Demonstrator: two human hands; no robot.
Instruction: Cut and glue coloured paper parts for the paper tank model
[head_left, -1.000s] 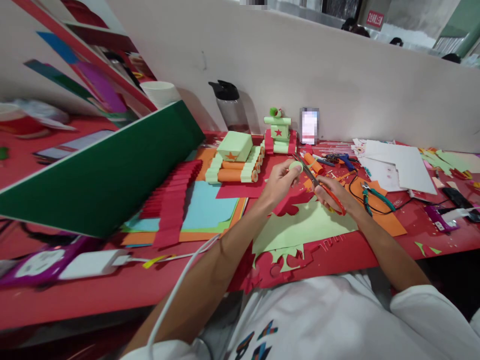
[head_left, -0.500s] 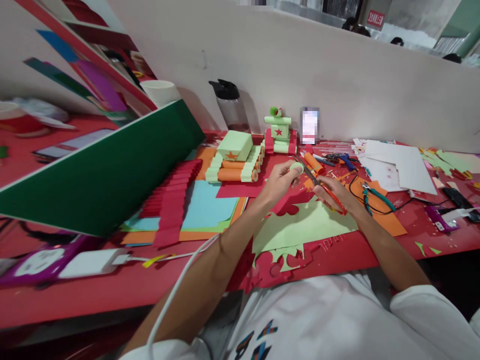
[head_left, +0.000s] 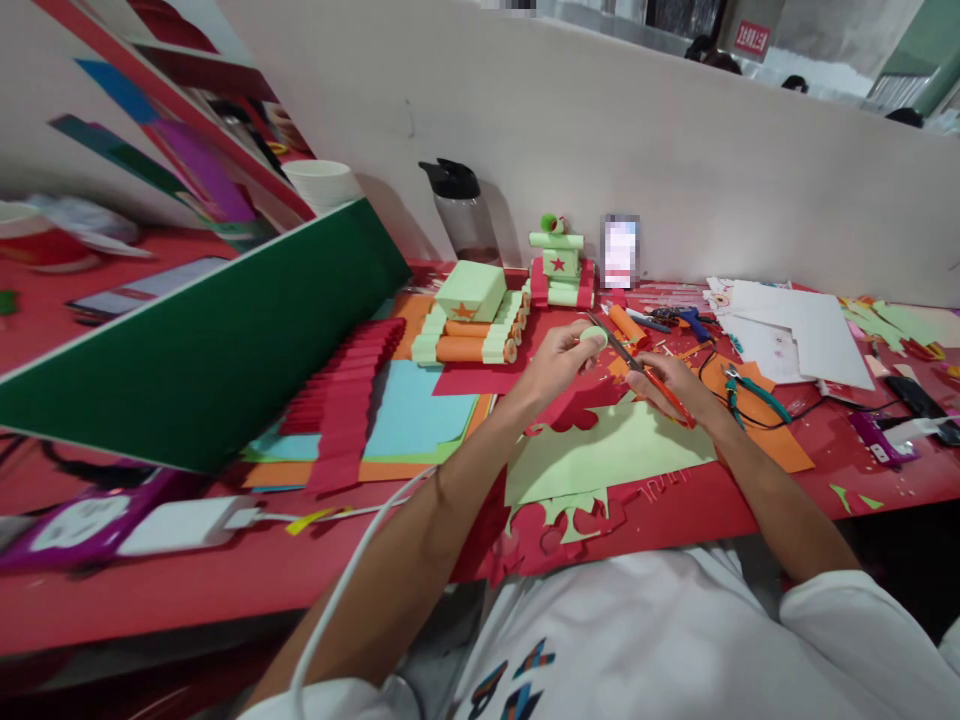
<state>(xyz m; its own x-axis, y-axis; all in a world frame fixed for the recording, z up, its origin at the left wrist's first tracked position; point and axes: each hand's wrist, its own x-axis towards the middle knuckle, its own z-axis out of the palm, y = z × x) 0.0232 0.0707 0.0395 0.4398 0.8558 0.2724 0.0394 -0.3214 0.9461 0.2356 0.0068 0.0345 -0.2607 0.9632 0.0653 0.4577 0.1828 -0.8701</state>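
Note:
Between thumb and fingers, my left hand [head_left: 561,362] pinches a small round piece of light green paper [head_left: 593,334]. My right hand [head_left: 667,385] grips orange-handled scissors [head_left: 624,352], whose blades lie at the edge of that piece. Below both hands lies a light green paper sheet [head_left: 600,455] with curved cut-outs along its edges. A green and orange paper model with rolled tubes [head_left: 471,310] stands left of my left hand. Behind it is a smaller green and red paper model with a star [head_left: 559,268].
A large green board [head_left: 202,340] leans across the left side, near pleated red paper [head_left: 337,410]. Pliers [head_left: 757,392] and a black cable lie at right. A bottle [head_left: 461,215] and a lit phone [head_left: 619,252] stand by the wall. A white cable [head_left: 352,565] crosses my left arm.
The scissors have shifted very slightly against the round green piece, their handles looking a little closer together. Both hands stay in nearly the same place.

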